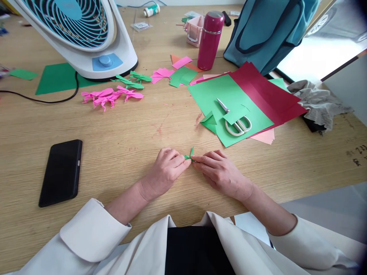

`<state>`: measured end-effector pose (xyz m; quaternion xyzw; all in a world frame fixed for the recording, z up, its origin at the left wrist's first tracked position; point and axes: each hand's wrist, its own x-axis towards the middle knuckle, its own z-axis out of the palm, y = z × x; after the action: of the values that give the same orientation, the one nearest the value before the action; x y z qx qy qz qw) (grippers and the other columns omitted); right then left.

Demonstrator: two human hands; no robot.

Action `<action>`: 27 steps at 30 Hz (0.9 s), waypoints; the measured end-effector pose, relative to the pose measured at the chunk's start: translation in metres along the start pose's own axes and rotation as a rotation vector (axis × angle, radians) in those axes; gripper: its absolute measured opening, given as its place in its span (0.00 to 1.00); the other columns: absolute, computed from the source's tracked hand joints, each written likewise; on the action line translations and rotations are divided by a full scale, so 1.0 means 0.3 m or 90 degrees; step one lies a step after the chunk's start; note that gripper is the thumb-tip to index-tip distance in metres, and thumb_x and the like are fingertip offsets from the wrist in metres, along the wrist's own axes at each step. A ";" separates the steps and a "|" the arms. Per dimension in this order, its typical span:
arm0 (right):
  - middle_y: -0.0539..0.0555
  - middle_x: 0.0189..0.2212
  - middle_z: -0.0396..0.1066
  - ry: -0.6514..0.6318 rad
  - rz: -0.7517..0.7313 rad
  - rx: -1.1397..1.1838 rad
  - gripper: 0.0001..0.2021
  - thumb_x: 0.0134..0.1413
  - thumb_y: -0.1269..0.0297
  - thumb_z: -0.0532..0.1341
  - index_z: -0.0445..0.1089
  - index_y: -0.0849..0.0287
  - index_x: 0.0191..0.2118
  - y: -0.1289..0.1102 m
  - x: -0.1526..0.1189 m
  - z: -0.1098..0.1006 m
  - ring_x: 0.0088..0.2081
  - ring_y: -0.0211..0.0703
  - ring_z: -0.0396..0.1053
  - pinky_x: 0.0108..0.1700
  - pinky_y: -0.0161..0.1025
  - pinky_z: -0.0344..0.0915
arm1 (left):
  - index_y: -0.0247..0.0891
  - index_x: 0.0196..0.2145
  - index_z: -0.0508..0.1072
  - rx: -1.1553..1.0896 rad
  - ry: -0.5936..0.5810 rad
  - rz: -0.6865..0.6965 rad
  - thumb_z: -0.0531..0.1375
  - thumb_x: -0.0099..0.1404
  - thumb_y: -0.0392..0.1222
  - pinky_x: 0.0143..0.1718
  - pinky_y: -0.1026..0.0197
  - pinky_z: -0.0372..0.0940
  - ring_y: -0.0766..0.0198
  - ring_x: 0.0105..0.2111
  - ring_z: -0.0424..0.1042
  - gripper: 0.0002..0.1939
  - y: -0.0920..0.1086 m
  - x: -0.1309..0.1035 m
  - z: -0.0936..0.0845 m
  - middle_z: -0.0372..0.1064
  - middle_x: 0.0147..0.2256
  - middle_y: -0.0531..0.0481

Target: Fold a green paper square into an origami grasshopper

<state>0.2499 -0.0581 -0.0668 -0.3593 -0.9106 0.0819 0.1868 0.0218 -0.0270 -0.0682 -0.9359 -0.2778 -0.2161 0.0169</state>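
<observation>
Between the fingertips of both hands is a small folded green paper piece [192, 151], one thin strip of it pointing up. My left hand [169, 168] pinches its left end, and my right hand [219, 170] pinches the right side. Fingers cover most of the fold, so its full shape is hidden. Beyond the right hand lies a stack of sheets topped by a light green sheet [206, 91], with white-handled scissors [239, 128] and a small green paper piece [236, 114] on it. A folded green triangle [210, 123] rests at the sheet's left edge.
Pink folded paper figures [106, 100] and green ones [129, 81] lie before a white-and-blue fan [114, 46]. A black phone [61, 172] is at left. Farther back stand a magenta thermos [210, 42] and a teal bag [266, 34]. A crumpled grey cloth [318, 99] lies at right.
</observation>
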 end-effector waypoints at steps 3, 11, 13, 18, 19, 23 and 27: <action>0.58 0.55 0.72 0.001 0.003 0.002 0.11 0.66 0.73 0.54 0.71 0.63 0.49 -0.003 0.003 -0.002 0.44 0.47 0.67 0.46 0.47 0.61 | 0.34 0.44 0.74 0.022 -0.003 0.018 0.55 0.71 0.32 0.43 0.53 0.59 0.61 0.35 0.65 0.09 0.000 -0.006 -0.005 0.72 0.29 0.51; 0.58 0.54 0.72 -0.008 0.009 -0.004 0.11 0.66 0.73 0.54 0.71 0.63 0.47 -0.007 0.009 -0.011 0.45 0.47 0.67 0.46 0.47 0.62 | 0.31 0.49 0.72 0.103 -0.050 0.064 0.53 0.71 0.30 0.46 0.52 0.60 0.60 0.40 0.68 0.12 0.026 -0.012 -0.028 0.75 0.36 0.49; 0.58 0.54 0.73 -0.005 0.011 -0.009 0.11 0.66 0.73 0.54 0.71 0.64 0.47 -0.007 0.011 -0.010 0.45 0.47 0.68 0.46 0.47 0.62 | 0.31 0.50 0.72 0.107 -0.066 0.052 0.52 0.72 0.30 0.47 0.52 0.60 0.60 0.40 0.68 0.13 0.038 -0.019 -0.027 0.75 0.37 0.49; 0.59 0.53 0.73 -0.001 0.010 -0.011 0.11 0.65 0.73 0.54 0.72 0.63 0.47 -0.008 0.009 -0.005 0.45 0.47 0.68 0.45 0.47 0.62 | 0.31 0.55 0.70 0.085 -0.063 -0.039 0.52 0.71 0.30 0.47 0.49 0.58 0.59 0.41 0.69 0.17 0.064 -0.055 -0.012 0.75 0.41 0.45; 0.59 0.53 0.73 -0.001 0.011 -0.010 0.11 0.66 0.73 0.54 0.72 0.63 0.46 -0.008 0.008 -0.005 0.45 0.47 0.68 0.45 0.47 0.62 | 0.31 0.55 0.69 0.078 -0.058 -0.051 0.52 0.71 0.30 0.48 0.49 0.58 0.59 0.42 0.69 0.17 0.067 -0.061 -0.009 0.75 0.41 0.45; 0.60 0.54 0.72 -0.007 0.018 -0.006 0.11 0.66 0.73 0.53 0.72 0.64 0.47 -0.009 0.009 -0.004 0.45 0.47 0.67 0.45 0.47 0.62 | 0.32 0.53 0.71 0.055 -0.046 -0.072 0.53 0.71 0.31 0.48 0.49 0.57 0.59 0.41 0.70 0.15 0.071 -0.067 -0.005 0.75 0.40 0.46; 0.59 0.54 0.73 -0.009 0.017 0.001 0.11 0.66 0.74 0.53 0.72 0.65 0.46 -0.010 0.011 -0.006 0.45 0.47 0.67 0.45 0.47 0.62 | 0.34 0.53 0.71 0.061 -0.056 -0.075 0.54 0.70 0.31 0.47 0.49 0.57 0.60 0.39 0.70 0.15 0.072 -0.052 -0.007 0.75 0.38 0.48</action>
<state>0.2467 -0.0580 -0.0633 -0.3707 -0.9071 0.0874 0.1793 0.0207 -0.0537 -0.0707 -0.9246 -0.3429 -0.1619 0.0370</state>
